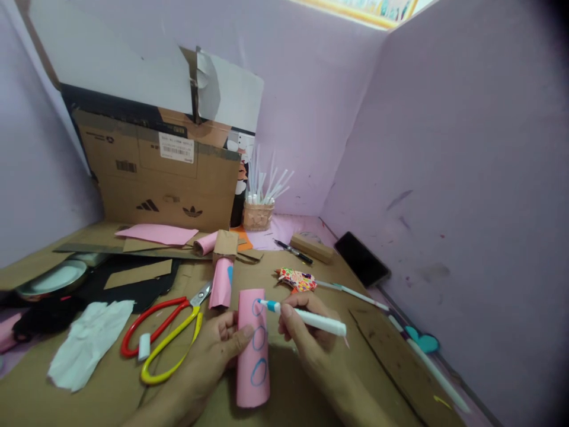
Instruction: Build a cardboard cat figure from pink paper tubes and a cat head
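A pink paper tube point(247, 367) lies lengthwise in front of me with three blue ovals drawn in a row on it. My left hand point(222, 344) grips it from the left, thumb on top and fingers at its side. In my right hand point(306, 332) is a white marker point(317, 321), held like a pen. Its blue tip touches the topmost oval. A pair of scissors point(193, 314) with one red and one yellow handle lies left of my left hand. Between its handles rests a small white cap-like piece point(144, 347).
Behind stands a large cardboard box point(164, 184) and a basket of white sticks point(258, 214). Other pink tubes point(221, 283), crumpled white tissue point(91, 338), a black pen point(293, 251), a floral paper bird shape point(297, 279) and a phone point(362, 259) lie around. Purple walls rise on both sides.
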Action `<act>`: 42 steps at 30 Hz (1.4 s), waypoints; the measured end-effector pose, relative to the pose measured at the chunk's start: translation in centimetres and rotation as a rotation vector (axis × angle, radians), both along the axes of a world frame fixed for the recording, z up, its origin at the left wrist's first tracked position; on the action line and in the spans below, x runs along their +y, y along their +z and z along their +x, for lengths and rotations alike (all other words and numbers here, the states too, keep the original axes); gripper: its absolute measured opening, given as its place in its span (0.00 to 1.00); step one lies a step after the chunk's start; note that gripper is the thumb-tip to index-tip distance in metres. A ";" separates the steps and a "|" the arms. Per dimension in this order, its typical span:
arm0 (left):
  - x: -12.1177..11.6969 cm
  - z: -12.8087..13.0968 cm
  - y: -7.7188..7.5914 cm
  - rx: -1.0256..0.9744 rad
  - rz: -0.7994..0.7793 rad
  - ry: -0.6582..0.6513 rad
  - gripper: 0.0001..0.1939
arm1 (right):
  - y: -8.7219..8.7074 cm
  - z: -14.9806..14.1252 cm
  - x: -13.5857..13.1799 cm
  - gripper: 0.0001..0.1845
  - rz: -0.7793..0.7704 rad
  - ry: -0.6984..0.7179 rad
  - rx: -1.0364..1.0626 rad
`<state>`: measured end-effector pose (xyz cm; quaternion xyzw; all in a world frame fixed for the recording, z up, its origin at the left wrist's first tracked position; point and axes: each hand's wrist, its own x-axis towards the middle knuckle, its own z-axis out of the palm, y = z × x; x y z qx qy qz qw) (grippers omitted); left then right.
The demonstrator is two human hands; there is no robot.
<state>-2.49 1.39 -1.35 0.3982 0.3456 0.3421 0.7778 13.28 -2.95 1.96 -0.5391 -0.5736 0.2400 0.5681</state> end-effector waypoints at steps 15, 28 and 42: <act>-0.3 0.2 0.9 -0.008 0.014 -0.014 0.28 | 0.4 0.0 -0.2 0.13 -0.063 0.015 -0.107; -0.3 0.1 0.4 -0.015 0.029 -0.022 0.28 | 0.4 -0.1 0.0 0.12 -0.059 -0.004 -0.044; -0.5 0.2 1.1 -0.002 0.007 0.001 0.27 | 0.0 -0.1 0.2 0.13 -0.059 -0.028 0.091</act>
